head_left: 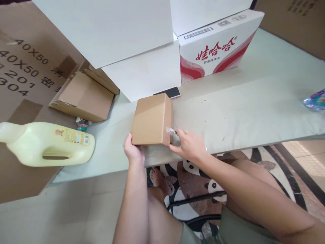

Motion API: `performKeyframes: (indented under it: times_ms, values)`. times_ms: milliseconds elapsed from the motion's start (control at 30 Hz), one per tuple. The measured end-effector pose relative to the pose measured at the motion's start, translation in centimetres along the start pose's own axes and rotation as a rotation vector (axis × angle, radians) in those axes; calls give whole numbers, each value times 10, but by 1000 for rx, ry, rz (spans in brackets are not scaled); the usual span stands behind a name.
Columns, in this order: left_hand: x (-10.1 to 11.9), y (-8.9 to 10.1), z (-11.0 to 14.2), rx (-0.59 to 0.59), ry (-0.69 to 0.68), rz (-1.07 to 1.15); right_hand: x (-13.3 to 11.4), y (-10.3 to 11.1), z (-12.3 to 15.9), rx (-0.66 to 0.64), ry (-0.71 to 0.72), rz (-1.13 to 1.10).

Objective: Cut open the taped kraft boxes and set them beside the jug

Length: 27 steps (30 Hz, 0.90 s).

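A small brown cardboard box [148,118] rests near the front edge of the cloth-covered table. My left hand [133,150] grips its front left corner, thumb on the side and fingers underneath. At the box's right side, my right hand [189,144] is closed around a slim, pale tool [170,130]. The tool's tip is blurred against that side, so its exact kind is unclear. Part of a phone [172,92] shows behind the box, lying flat.
White cartons [142,71] stand stacked at the back, beside a red-and-white water carton [215,51]. On the left are a pale yellow jug [50,144], another brown box [85,95] and a large printed carton [20,67]. A shiny colourful package [316,100] lies far right.
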State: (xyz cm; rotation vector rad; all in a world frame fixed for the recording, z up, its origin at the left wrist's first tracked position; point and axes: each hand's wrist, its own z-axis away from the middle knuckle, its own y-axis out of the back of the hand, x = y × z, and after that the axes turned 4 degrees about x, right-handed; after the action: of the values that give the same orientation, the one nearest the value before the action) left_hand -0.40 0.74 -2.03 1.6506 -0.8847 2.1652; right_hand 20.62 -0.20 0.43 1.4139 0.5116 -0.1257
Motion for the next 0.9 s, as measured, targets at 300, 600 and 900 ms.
performKeyframes:
  times_ms: [300, 600, 900]
  values:
    - [-1, 0, 0, 1, 25, 20, 1, -1, -1, -8, 24, 19]
    - [1, 1, -1, -11, 23, 24, -1, -3, 1, 5, 0, 6]
    - [3, -1, 3, -18, 15, -4, 2, -12, 1, 45, 108, -24]
